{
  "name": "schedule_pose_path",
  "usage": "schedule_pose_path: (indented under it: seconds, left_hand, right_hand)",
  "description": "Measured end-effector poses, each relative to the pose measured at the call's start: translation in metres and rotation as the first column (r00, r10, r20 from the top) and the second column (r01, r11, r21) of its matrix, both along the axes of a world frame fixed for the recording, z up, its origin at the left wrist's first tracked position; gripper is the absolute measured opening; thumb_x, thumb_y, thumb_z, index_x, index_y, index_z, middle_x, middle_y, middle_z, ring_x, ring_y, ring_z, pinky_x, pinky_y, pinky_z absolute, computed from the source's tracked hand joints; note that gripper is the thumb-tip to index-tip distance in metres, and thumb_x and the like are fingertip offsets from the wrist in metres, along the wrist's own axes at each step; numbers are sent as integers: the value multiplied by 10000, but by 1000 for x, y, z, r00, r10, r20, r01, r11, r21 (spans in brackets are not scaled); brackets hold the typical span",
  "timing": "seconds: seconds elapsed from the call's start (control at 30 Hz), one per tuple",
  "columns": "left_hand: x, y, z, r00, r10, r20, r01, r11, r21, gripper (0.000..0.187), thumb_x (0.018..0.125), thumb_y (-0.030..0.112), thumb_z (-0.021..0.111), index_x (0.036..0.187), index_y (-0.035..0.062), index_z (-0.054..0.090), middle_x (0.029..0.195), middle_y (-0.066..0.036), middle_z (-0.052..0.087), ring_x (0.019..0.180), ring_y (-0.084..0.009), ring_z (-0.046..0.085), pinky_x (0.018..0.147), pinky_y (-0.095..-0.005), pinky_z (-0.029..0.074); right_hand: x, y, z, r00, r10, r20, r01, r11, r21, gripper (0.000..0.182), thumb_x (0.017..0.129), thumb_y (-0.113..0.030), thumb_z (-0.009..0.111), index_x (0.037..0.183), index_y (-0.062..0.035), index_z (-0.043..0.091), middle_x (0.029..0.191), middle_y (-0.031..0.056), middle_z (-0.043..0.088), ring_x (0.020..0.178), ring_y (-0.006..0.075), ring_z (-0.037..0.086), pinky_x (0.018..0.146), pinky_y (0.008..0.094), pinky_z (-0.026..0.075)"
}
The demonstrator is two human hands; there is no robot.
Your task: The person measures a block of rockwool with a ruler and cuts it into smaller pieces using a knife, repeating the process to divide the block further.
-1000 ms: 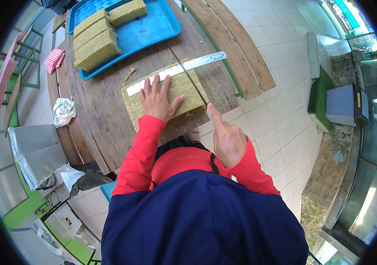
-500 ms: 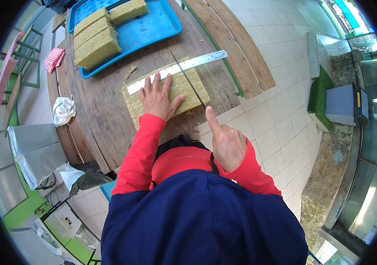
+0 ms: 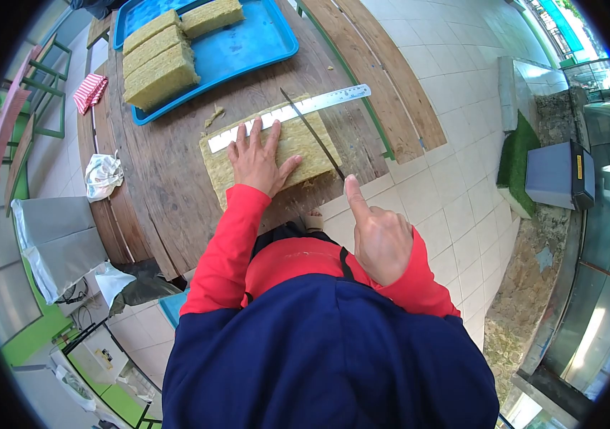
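Note:
My left hand (image 3: 258, 163) lies with spread fingers on a yellowish fibrous slab (image 3: 230, 175), its fingertips at a metal ruler (image 3: 319, 101) that lies slantwise across the slab. My right hand (image 3: 382, 239) is closed around the handle end of a long thin knife (image 3: 312, 131), index finger stretched along its back; the handle itself is hidden. The dark blade crosses the slab near its right end and passes over the ruler. Small crumbs (image 3: 214, 116) of the fibrous material are beside the slab on the wooden table (image 3: 154, 164).
Several fibrous blocks (image 3: 160, 75) sit in a blue tray (image 3: 265, 53) at the table's far side. A red-striped cloth (image 3: 90, 93) and a white plastic bag (image 3: 104, 176) are on the left bench. Another bench (image 3: 383, 79) stands to the right.
My right hand has moved slightly right and down, drawing the knife with it. My left hand stays on the slab and ruler.

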State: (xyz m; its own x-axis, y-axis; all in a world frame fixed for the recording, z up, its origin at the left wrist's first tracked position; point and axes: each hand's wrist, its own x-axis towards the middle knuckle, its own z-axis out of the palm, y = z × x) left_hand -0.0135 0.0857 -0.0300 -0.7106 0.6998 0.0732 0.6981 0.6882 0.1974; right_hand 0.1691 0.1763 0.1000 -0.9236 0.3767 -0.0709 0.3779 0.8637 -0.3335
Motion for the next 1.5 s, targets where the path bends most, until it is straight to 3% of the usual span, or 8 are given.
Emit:
schedule_pose_path:
  seconds: [0.4, 0.9, 1.07, 1.33, 1.5]
  left_hand:
    - [0, 0, -2, 1000, -2, -10, 2, 1000, -13, 708, 782, 597, 502, 1352, 209, 342, 1365, -150, 307, 1274, -368, 231, 994, -520, 196]
    - [1, 1, 2, 1000, 5, 12, -5, 1000, -20, 711, 780, 600, 501, 1352, 210, 341, 1372, -151, 300, 1279, -370, 226, 1002, -525, 190]
    - [1, 1, 0, 1000, 8, 1, -8, 1000, -1, 705, 780, 599, 500, 1350, 213, 346, 1367, -154, 308, 1277, -375, 228, 1002, -526, 191]
    - [0, 1, -2, 996, 49, 79, -50, 999, 14, 794, 780, 570, 516, 1352, 67, 294, 1406, -106, 282, 1306, -342, 201, 1031, -514, 185]
    - [-2, 0, -5, 997, 37, 62, -39, 999, 33, 808, 767, 590, 514, 1339, 52, 323, 1405, -98, 290, 1304, -324, 211, 1022, -520, 196]
  right_hand:
    - [0, 0, -9, 998, -17, -52, 16, 1000, -19, 620, 691, 61, 481, 1300, 0, 381, 567, 172, 515, 486, 334, 534, 468, 431, 413]
    - [6, -4, 12, 997, 0, 78, -4, 999, 44, 621, 670, 25, 503, 1283, 4, 406, 522, 149, 506, 463, 324, 534, 455, 428, 423]
    - [-19, 2, -11, 1000, -25, -5, 25, 997, 67, 585, 690, 11, 496, 1270, -7, 417, 535, 167, 521, 485, 348, 540, 475, 450, 426]
    - [-21, 0, -6, 996, -13, -83, 10, 999, -35, 534, 714, 44, 482, 1242, -17, 437, 613, 177, 549, 540, 356, 550, 501, 450, 420]
    - [-21, -4, -10, 996, -5, -90, -2, 997, -76, 536, 707, 49, 484, 1238, -18, 442, 625, 180, 551, 548, 358, 553, 503, 452, 420]
